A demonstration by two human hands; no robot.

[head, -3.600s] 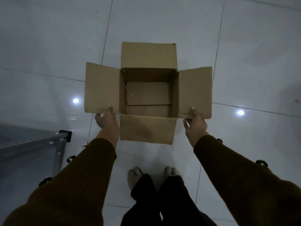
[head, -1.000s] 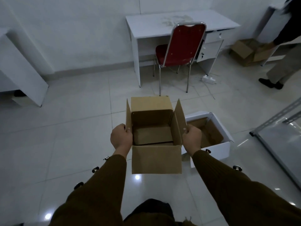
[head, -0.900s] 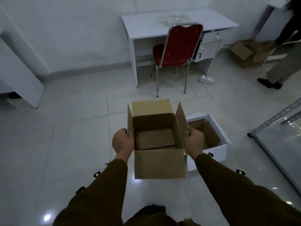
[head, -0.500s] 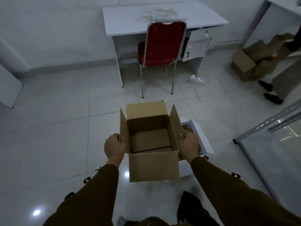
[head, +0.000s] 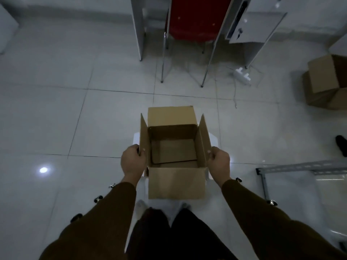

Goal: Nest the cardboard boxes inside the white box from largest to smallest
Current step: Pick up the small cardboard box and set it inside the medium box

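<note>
I hold an open brown cardboard box in front of me with both hands. My left hand grips its left flap and my right hand grips its right flap, both flaps raised upright. The box is empty, its bottom flaps visible inside. Directly beneath it lies the white box; only its corners and edges show around the cardboard box. Whether the two touch I cannot tell.
A red chair and a white desk stand ahead, with a white power strip and cable on the tiles. Another cardboard box sits at the far right. A metal rack frame lies at my right. A dark shoe is at the right edge.
I have moved the cardboard box rightwards over the white box, which now is almost hidden under it. My view has tilted down towards the floor and my feet.
</note>
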